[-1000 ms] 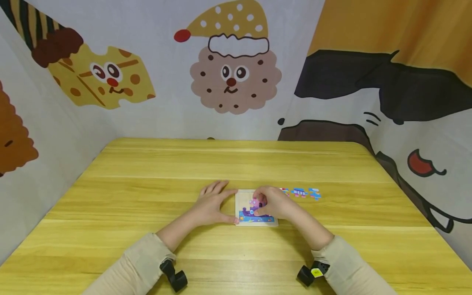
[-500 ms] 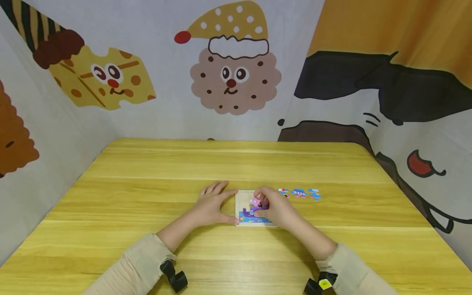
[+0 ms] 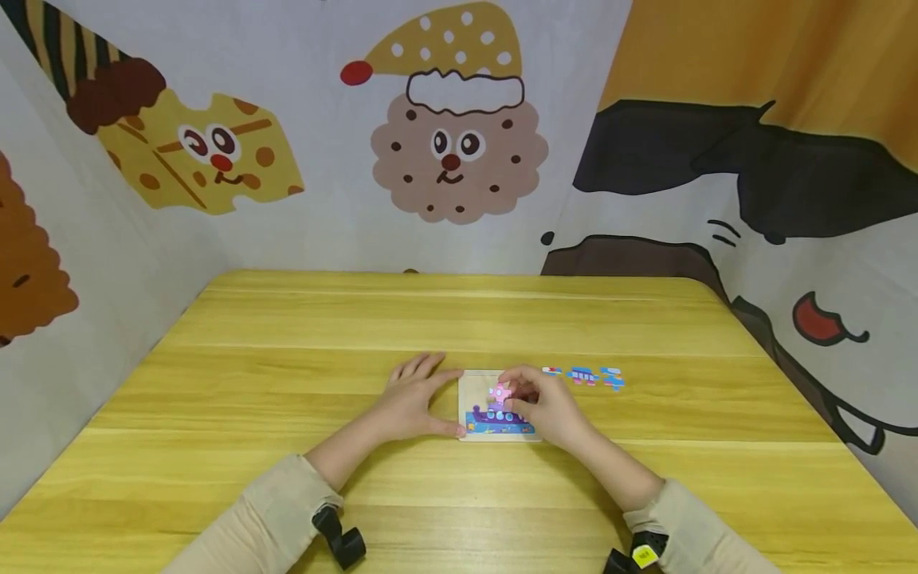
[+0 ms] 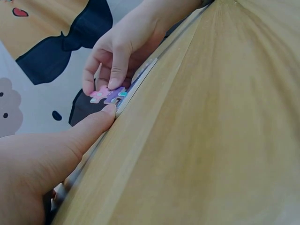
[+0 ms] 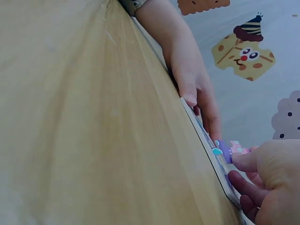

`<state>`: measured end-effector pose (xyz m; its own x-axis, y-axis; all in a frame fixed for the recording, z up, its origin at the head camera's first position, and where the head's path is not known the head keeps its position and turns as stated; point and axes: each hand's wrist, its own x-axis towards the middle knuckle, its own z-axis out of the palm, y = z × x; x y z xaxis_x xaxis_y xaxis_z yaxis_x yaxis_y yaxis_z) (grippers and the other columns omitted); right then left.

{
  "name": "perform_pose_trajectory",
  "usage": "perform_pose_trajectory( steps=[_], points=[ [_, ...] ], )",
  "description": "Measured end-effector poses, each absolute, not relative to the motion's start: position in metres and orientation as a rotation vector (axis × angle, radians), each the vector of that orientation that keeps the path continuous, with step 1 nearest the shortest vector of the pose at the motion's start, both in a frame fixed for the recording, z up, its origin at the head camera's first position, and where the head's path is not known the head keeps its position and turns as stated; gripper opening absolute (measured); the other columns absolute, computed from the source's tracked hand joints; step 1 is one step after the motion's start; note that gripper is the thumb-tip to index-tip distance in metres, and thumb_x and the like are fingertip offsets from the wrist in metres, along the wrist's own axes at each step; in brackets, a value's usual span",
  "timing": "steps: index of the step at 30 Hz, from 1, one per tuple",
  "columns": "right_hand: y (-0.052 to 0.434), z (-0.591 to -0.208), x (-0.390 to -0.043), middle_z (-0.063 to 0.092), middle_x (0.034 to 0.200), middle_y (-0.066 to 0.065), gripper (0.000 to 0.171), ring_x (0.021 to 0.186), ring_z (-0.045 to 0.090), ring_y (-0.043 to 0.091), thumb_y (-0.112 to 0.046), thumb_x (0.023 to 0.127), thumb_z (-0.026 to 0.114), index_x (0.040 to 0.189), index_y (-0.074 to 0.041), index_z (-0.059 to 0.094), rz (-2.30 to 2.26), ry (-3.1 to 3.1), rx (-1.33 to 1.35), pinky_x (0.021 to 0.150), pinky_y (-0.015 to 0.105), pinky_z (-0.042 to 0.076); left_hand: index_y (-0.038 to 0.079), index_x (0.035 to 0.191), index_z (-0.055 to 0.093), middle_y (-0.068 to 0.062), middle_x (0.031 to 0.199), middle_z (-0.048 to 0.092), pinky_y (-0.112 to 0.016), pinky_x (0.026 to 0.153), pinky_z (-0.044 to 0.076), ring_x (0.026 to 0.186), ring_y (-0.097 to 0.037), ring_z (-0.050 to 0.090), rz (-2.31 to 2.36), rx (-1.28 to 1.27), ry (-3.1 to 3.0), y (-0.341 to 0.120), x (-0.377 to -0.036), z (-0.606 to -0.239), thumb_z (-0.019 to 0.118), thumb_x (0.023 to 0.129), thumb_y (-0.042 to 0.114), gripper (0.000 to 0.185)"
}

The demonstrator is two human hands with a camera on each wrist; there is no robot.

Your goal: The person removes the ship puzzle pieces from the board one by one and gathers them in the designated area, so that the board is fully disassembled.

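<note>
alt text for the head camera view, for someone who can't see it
A person's right hand pinches a pink and purple puzzle piece over a small square wooden puzzle tray, while the left hand steadies the tray's left edge. Three loose blue pieces lie on the yellow wooden table.

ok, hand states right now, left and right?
Left hand: open, flat beside puzzle tray, thumb on its edge.
Right hand: pinching pink puzzle piece.

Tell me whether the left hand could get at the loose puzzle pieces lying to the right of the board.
Probably not directly: the left hand rests at the puzzle board's left edge, and the right hand, pinching a pink piece, lies between it and the loose pieces.
</note>
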<state>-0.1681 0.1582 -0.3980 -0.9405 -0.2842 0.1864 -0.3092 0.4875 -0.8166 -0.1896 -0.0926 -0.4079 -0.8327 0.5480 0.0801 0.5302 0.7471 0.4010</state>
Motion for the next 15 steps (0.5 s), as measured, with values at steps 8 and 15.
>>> perform_pose_trajectory(
  steps=[8,15],
  points=[
    [0.1584,-0.3973,-0.1674,0.057,0.087,0.004,0.029,0.076,0.063,0.017,0.009,0.083,0.068,0.102,-0.013,0.066,1.502,-2.661,0.508,0.063,0.028,0.051,0.022,0.147,0.041,-0.015,0.156,0.019,-0.057,0.109,0.009,0.141,-0.037,0.013,0.649,0.901,2.895,-0.0921,-0.1897,-0.4071,0.066,0.069,0.073,0.097],
    [0.1585,-0.3962,-0.1680,0.058,0.090,0.006,0.028,0.075,0.064,0.018,0.008,0.084,0.067,0.106,-0.011,0.066,1.572,-2.641,0.507,0.063,0.028,0.053,0.022,0.147,0.041,-0.015,0.156,0.019,-0.057,0.109,0.009,0.141,-0.037,0.014,0.647,0.890,2.898,-0.0924,-0.1898,-0.4079,0.067,0.068,0.073,0.097]
  ],
)
